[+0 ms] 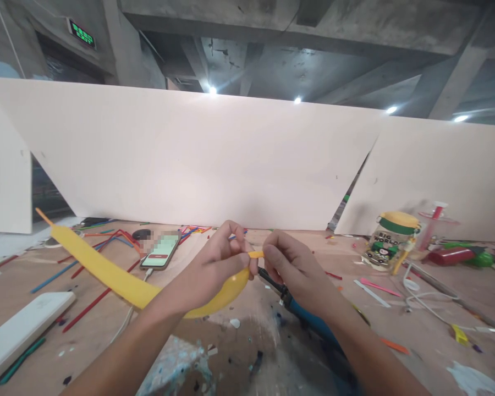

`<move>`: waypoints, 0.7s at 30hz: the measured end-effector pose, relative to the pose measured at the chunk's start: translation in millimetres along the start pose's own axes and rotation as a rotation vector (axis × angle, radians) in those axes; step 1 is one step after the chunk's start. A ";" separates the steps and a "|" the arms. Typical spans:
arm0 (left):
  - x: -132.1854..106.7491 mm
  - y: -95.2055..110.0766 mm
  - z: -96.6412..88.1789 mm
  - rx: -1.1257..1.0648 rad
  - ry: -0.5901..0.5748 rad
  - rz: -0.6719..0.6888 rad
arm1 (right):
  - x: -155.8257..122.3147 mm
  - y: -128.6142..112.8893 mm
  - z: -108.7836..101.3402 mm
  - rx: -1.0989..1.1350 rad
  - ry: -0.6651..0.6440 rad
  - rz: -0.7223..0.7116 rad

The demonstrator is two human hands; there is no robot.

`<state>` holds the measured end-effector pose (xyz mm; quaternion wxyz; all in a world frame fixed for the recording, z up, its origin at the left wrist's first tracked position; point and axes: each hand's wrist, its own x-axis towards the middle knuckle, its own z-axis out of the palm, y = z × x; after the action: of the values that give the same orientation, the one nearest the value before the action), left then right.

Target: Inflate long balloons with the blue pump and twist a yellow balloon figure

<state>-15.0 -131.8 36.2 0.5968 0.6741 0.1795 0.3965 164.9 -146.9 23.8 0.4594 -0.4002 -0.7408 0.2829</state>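
Note:
A long yellow modelling balloon (pixel 107 272), inflated along most of its length, stretches from the far left under my left wrist to the middle. Its thin uninflated tip points up at the left. My left hand (pixel 226 256) is closed on the balloon near its neck end. With thumb and bent fingers, my right hand (pixel 286 261) pinches the flat orange-yellow neck, which spans the small gap between both hands. Below my right hand lies a blue balloon pump (pixel 309 319) with a black nozzle, partly hidden by my forearm.
A phone (pixel 161 251) on a cable and a white power bank (pixel 28 324) lie at left, among several uninflated balloons (pixel 88 308). A plastic jar (pixel 391 239) stands at right near a red and green balloon shape (pixel 457 255). White boards (pixel 206 159) close off the table's back.

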 end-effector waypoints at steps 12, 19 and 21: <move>12.4 -16.9 -7.5 -0.177 0.212 0.034 | 5.5 7.2 15.2 -0.216 0.116 -0.077; 9.9 -14.0 -5.4 0.093 0.245 0.070 | 5.0 6.8 14.8 -0.288 0.080 -0.097; 9.1 -13.4 -4.8 0.277 0.263 0.091 | 4.6 6.8 15.6 -0.346 0.086 -0.125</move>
<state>-9.9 -119.1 26.2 0.4511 0.6997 0.2780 0.4792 151.8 -140.2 14.1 0.4316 -0.4381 -0.7815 0.1049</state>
